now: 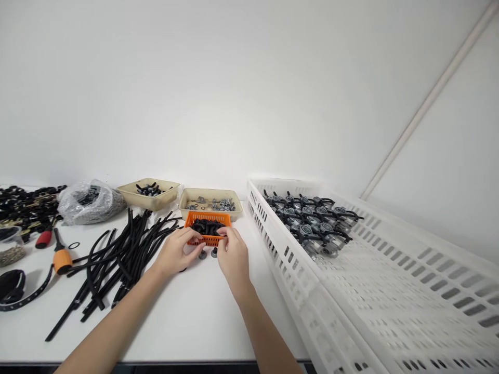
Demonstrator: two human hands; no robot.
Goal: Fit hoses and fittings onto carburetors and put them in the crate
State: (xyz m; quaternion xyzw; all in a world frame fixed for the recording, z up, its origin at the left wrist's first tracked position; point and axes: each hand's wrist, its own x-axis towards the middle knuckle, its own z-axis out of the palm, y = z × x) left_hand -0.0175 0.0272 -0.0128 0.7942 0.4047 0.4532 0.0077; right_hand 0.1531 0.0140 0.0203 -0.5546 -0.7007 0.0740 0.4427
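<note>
Curling: left hand (177,253), right hand (234,257) over orange plastic basket (206,217), grip unclear
Twelve o'clock: tray (210,192) of bolts (224,205)
Three o'clock: white crate (268,244)

Head-worn camera faces forward and down; left hand (177,253) and right hand (234,257) seem close.

Around the small basket (197,218) on the surface (195,332), trays (210,195) are sitting at twelve — a slotted crate (370,301) is lying at three, rubber tubing (117,265) sprawling at nine.
</note>
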